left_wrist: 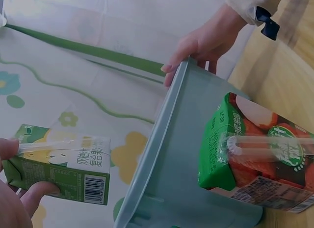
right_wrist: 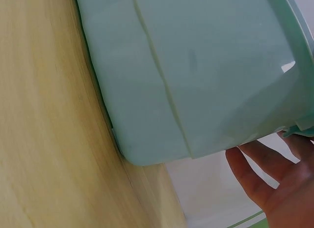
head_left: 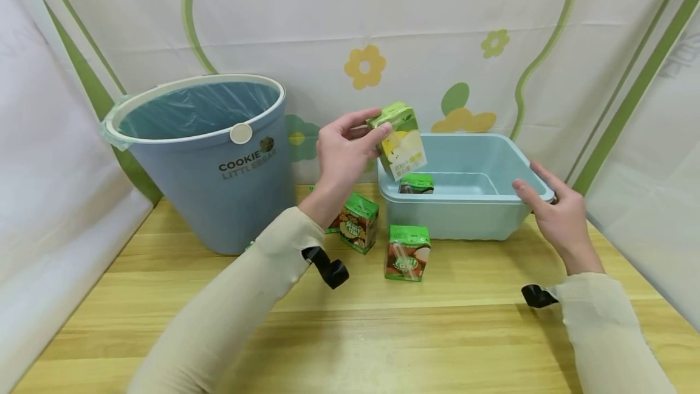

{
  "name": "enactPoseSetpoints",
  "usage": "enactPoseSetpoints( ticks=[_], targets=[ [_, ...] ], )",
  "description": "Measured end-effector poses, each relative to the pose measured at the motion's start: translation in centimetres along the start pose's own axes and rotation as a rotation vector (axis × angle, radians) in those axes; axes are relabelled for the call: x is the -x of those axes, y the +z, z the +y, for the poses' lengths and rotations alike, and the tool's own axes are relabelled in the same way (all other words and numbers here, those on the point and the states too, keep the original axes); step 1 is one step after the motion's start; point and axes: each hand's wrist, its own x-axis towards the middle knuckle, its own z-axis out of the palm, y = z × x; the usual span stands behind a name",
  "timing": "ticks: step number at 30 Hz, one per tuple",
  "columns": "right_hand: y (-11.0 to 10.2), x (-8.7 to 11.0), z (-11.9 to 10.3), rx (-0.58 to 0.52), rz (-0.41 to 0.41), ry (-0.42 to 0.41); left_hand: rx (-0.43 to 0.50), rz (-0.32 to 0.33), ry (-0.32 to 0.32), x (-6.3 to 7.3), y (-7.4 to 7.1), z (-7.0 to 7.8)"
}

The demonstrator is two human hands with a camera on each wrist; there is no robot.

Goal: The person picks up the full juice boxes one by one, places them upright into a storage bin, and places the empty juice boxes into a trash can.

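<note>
Left fingers (head_left: 358, 119): pinching a yellow-green juice carton (head_left: 403, 145) between thumb and fingertips. I hold it tilted, raised off the desk (head_left: 383, 333), at the left end of the pale blue tub (head_left: 448, 217).

Right fingers (head_left: 549, 178): grasping the tub's right front corner; thumb lies over the rim, the others sit outside beneath it.

Below the left fingers and slightly right: a green-topped carton (head_left: 417, 185) inside the tub, near its left front corner. Lower and nearer me: a red-brown carton (head_left: 407, 254) upright on the desk just before the tub, straw on its front. Straight below the left fingers, beside my wrist: a patterned carton (head_left: 359, 224), with another, mostly hidden, adjoining it. Left of the left fingers: a lined blue bin (head_left: 257, 199), well apart from the tub.
</note>
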Motion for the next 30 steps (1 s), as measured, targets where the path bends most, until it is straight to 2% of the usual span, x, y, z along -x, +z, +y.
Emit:
enactPoseSetpoints(
  ticks=[14,20,30],
  targets=[
    [0.1,0.0,0.0,-0.03,0.002,-0.012,0.067,0.025,-0.028,-2.4,3.4,-2.5],
    [0.1,0.1,-0.1,-0.024,0.012,-0.015,0.053,0.008,-0.034,-2.8,4.8,-3.1],
    [0.2,0.0,-0.4,-0.044,0.012,-0.009,0.01,0.018,-0.058,-3.0,6.7,-4.0]
  ],
)
